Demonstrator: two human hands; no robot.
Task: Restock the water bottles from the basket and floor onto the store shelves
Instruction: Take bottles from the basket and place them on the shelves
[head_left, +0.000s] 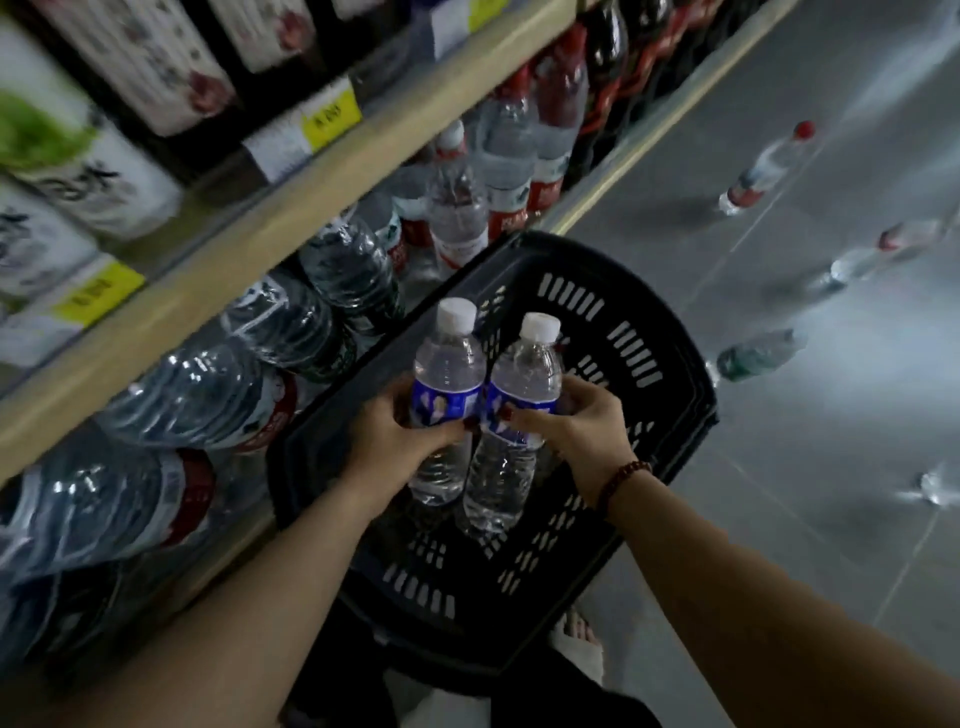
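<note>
Both forearms are bare, with no sleeves showing. A dark red beaded bracelet circles the right wrist. Dark red polish shows on some fingernails. Near the bottom, a pale open-toed sandal shows.

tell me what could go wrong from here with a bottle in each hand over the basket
The left hand and right hand each hold a blue-label bottle, left bottle, right bottle, and the two touch; a knock could loosen a grip. Loose bottles on the floor may trip a step. The lower shelf looks crowded, so a placement might topple neighbours.
</note>
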